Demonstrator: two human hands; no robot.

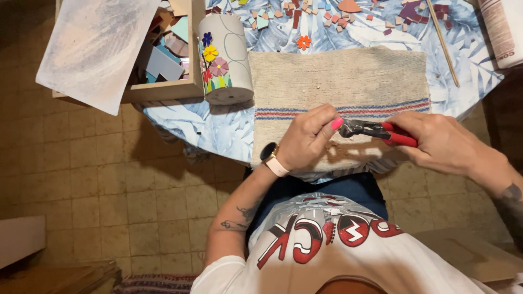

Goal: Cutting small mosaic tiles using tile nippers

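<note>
My right hand (444,144) grips the red handles of a pair of nippers (381,132), whose dark jaws point left. My left hand (310,136), with pink nails and a watch on the wrist, pinches something small right at the jaws; the piece itself is hidden by my fingers. Both hands hover over the near edge of a beige woven cloth (338,76) with red and blue stripes, spread on the round table (218,130).
A grey cylinder pot (224,57) with mosaic flowers lies left of the cloth. A wooden box (163,90) of tile pieces, partly under a pale sheet (98,46), is at the far left. Loose tile bits (338,16), a thin stick (442,41) and a roll (504,30) lie beyond.
</note>
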